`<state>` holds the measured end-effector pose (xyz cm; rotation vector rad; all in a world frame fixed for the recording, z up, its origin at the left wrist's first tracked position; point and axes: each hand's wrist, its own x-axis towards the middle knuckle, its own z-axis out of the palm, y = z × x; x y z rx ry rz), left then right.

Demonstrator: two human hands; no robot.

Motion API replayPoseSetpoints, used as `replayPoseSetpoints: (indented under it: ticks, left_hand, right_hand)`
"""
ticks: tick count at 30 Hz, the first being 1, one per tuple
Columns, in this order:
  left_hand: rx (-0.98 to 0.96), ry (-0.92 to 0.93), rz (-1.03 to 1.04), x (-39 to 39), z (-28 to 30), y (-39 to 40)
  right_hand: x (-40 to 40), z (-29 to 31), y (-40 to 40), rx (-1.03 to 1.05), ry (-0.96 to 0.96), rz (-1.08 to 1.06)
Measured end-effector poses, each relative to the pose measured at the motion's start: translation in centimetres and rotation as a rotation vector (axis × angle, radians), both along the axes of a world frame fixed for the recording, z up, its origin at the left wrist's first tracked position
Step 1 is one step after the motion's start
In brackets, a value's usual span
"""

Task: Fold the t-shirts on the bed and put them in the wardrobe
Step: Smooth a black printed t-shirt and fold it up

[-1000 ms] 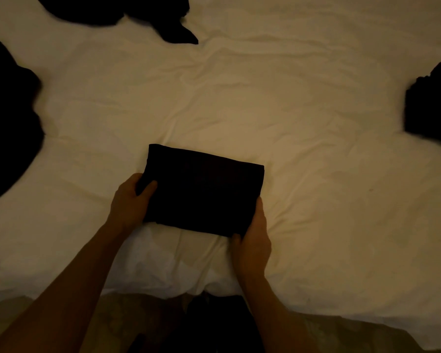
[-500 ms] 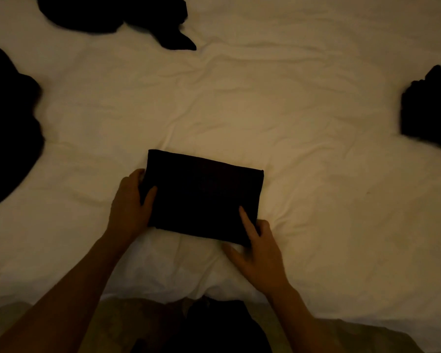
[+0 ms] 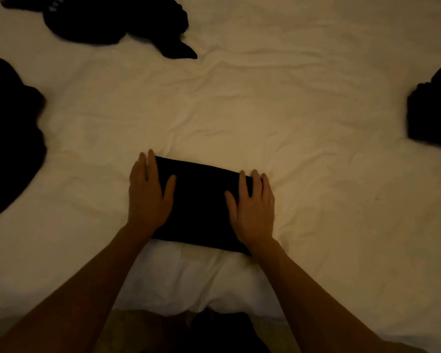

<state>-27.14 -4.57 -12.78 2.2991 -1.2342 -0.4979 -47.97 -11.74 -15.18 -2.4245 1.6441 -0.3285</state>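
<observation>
Both palms down on the folded t-shirt (image 3: pixel 201 205), which lies near the front edge of the bed (image 3: pixel 239 110). Our left hand (image 3: pixel 148 197) rests flat on its left end, fingers straight and reaching just past the far edge. Our right hand (image 3: pixel 252 210) lies flat on the right end, fingers loosely spread. Neither hand grips anything; we are only pressing.

Three more dark heaps sit well apart from us: a loose garment (image 3: pixel 117 21) at the far left, a dark pile (image 3: pixel 10 133) at the left edge, another bundle (image 3: pixel 433 110) at the right edge. Too dim to say whether any is folded. No wardrobe in view.

Risks, as we judge them:
- Lifting by one end alone would let the layers slide and the fold fall open.
- The sheet is soft and creased; pressing hard could skew the rectangle.
- Black cloth in low light hides a stray sleeve or loose edge.
</observation>
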Motion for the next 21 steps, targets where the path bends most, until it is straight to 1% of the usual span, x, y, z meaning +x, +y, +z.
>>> replayPoseSetpoints:
  ticks: [1,3,5,7,9,10,11,14,17,21]
  left_hand:
    - [-0.047,0.074,0.061,-0.2,0.3,0.1]
    - [-0.050,0.199,0.173,0.1,1.1,0.5]
    - [0.079,0.349,0.225,0.5,1.8,0.8]
    - [0.213,0.523,0.243,1.2,2.4,0.9]
    - [0.253,0.681,0.266,1.7,3.1,0.9]
    - [0.233,0.747,0.262,1.7,3.8,0.9]
    - [0.205,0.800,0.246,1.6,4.6,0.9]
    - [0.101,0.891,0.191,-0.4,6.8,0.7]
    - [-0.015,0.928,0.135,-4.5,9.6,-1.0]
    - [-0.045,0.941,0.062,-11.1,12.5,-5.0]
  right_hand:
    - [-0.2,0.1,0.0,-0.007,-0.041,-0.038]
    - [-0.8,0.6,0.3,0.031,-0.128,-0.174]
    - [-1.5,1.9,1.4,0.251,-0.227,-0.302]
    - [-2.0,3.1,2.2,0.563,-0.369,-0.408]
    - [-2.9,4.5,2.0,0.833,-0.592,-0.527]
    - [-3.4,5.1,1.8,0.924,-0.702,-0.555]
    - [-3.9,5.7,1.5,0.978,-0.780,-0.541]
    - [-5.5,7.8,1.1,0.971,-0.888,-0.469]
    - [-8.7,10.4,-0.3,0.870,-0.941,-0.506]
    - [-15.9,14.8,-3.4,0.743,-0.926,-0.544]
